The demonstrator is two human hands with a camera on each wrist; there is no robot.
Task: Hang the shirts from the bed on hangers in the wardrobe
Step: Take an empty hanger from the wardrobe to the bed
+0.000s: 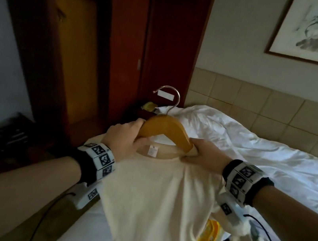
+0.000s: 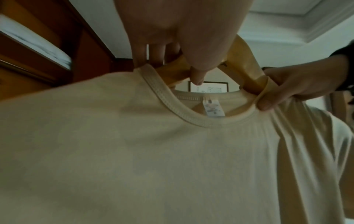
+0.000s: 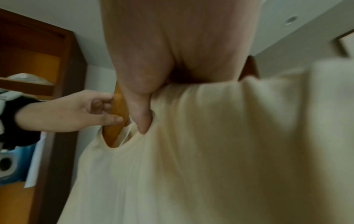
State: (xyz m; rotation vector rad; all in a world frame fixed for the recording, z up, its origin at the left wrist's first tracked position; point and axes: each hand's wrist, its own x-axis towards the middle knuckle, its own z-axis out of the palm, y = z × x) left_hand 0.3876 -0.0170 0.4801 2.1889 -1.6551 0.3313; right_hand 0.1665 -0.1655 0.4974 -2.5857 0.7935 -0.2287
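1. Left hand [image 1: 124,137] at nine o'clock: grip curled round the wooden hanger [image 1: 165,129]; best held steady.
2. Cream shirt [image 1: 158,199] hangs above the bed [image 1: 272,159]; its collar should slide over the hanger's end.
3. Right hand [image 1: 204,156] at three o'clock: grip pinches the collar, knuckles up.

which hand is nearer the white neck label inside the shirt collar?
Left. The left hand grips the hanger arm right beside the label, thumb almost above it. The right hand pinches the collar over the hanger's other arm, farther from the label.
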